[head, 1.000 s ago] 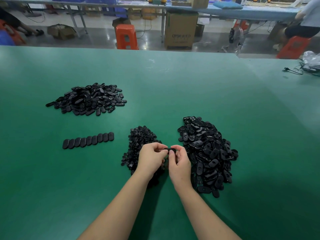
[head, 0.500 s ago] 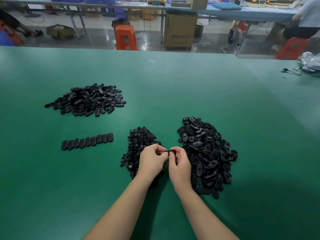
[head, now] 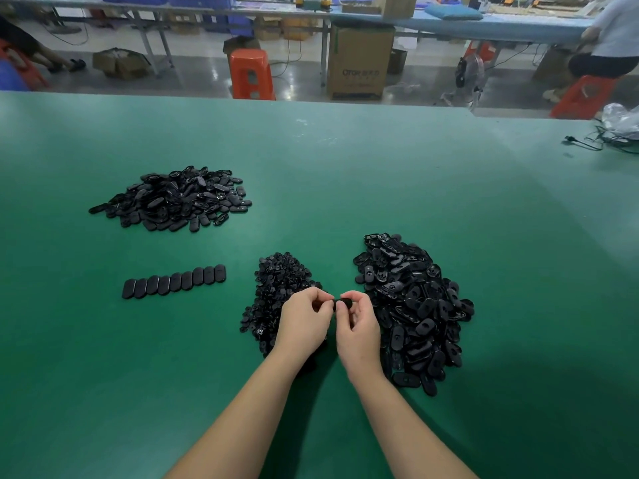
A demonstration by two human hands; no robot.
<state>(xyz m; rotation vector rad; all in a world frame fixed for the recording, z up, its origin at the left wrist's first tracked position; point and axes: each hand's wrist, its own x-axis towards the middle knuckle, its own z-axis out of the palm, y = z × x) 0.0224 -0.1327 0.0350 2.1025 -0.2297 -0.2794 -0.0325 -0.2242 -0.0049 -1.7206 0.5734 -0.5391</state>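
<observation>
Both hands meet low in the middle of the green table (head: 380, 174). My left hand (head: 304, 323) and my right hand (head: 358, 326) each pinch one end of a small black oval plastic part (head: 343, 303) between thumb and fingertips. Behind my left hand lies a pile of small black pieces (head: 276, 288). To the right of my right hand is a bigger pile of black oval shells (head: 415, 305). A neat row of overlapping black oval parts (head: 174, 282) lies to the left. A third pile of black parts (head: 176, 198) sits farther back on the left.
Black cables and a clear plastic bag (head: 619, 127) lie at the table's far right edge. Beyond the table stand an orange stool (head: 251, 74), a cardboard box (head: 359, 62) and a blue workbench (head: 501, 24). A person sits at the far right.
The hands stay together on the small black part with only slight finger movement. The view has shifted a little; the piles and the row have not moved.
</observation>
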